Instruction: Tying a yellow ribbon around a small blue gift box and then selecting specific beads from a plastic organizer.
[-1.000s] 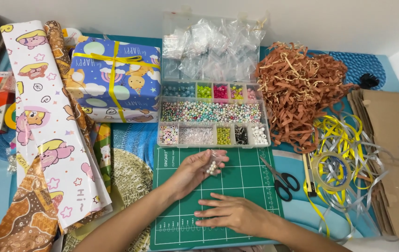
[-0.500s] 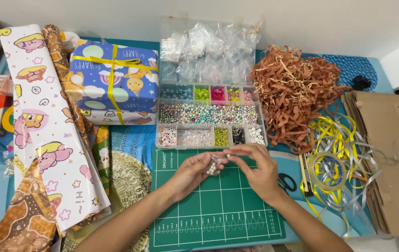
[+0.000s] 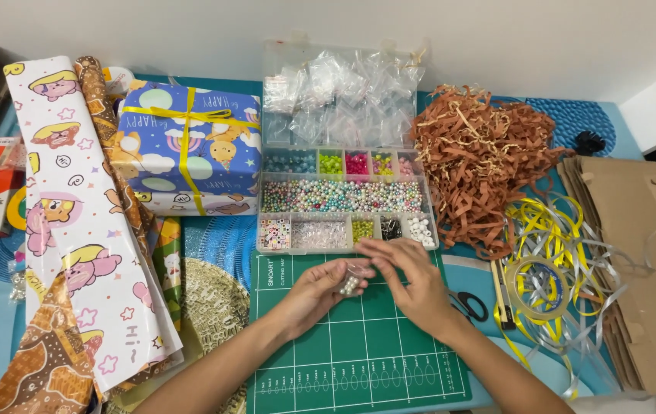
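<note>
At frame centre, the left hand (image 3: 318, 290) pinches white beads (image 3: 351, 285); the right hand (image 3: 412, 284), fingers curled, touches them from the right, nearer the bead organizer box (image 3: 343, 224).

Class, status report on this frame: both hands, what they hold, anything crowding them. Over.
Left hand shut on small white beads. Right hand pinching at the same beads. Both over green cutting mat. Bead organiser box just ahead; scissors at right.

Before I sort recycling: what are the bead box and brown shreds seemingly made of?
Bead box: apparently clear, glossy hard plastic; beads show through its walls and open lid. Brown shreds: probably matte crinkled paper; flat, kinked strips. The beads between both hands look pearly, material unclear.
</note>
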